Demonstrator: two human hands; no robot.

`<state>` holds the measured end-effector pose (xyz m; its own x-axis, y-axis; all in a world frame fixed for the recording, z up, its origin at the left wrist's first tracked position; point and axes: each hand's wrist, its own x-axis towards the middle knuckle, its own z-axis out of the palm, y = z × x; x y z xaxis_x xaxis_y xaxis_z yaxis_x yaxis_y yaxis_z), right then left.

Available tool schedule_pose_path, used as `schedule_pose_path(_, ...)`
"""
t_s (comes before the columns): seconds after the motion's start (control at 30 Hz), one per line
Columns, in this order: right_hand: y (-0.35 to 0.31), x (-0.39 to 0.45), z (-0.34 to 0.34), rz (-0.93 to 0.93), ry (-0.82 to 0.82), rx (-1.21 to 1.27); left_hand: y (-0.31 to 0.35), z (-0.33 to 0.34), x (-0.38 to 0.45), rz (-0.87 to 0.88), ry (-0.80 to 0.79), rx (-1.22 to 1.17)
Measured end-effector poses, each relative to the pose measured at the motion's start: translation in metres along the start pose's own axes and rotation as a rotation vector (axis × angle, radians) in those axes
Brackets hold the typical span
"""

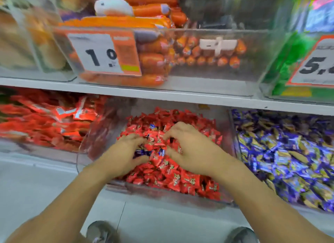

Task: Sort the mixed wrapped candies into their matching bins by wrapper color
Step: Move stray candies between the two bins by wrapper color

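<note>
A clear bin (pixel 94 134) on the lower shelf holds a heap of red wrapped candies (pixel 180 177). Both my hands are in it. My left hand (pixel 124 152) curls its fingers and thumb round a few blue-purple wrapped candies (pixel 142 153) lying among the red ones. My right hand (pixel 191 148) rests on the pile beside it, fingers bent and spread, with nothing plainly gripped. Another blue wrapper (pixel 153 126) shows in the red heap just beyond my fingertips. To the right, the neighbouring bin is full of blue-purple and gold candies (pixel 282 152). The picture is motion-blurred.
On the left sits a bin of larger red packets (pixel 45 119). The shelf above carries a clear bin of orange wrapped sweets (pixel 153 62) with a price tag (pixel 101 52), and green packs (pixel 289 62) at the right. My shoes (pixel 101 232) stand on the grey floor below.
</note>
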<state>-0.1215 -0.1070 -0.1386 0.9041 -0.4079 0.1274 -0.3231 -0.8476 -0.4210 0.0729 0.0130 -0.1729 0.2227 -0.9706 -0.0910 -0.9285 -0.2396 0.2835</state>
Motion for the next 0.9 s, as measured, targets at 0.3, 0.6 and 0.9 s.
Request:
schedule_pose_path(0.3, -0.012, 0.044, 0.036, 0.066, -0.248, -0.175, -0.028, -0.013, 0.004, -0.063, -0.04, -0.063)
schedule_pose_path(0.6, 0.007, 0.047, 0.029, 0.237, -0.264, -0.118, -0.028, -0.015, 0.006, -0.109, 0.085, -0.171)
schedule_pose_path(0.9, 0.008, 0.035, 0.004, 0.243, -0.087, 0.019, -0.012, -0.026, 0.004, -0.137, 0.079, -0.512)
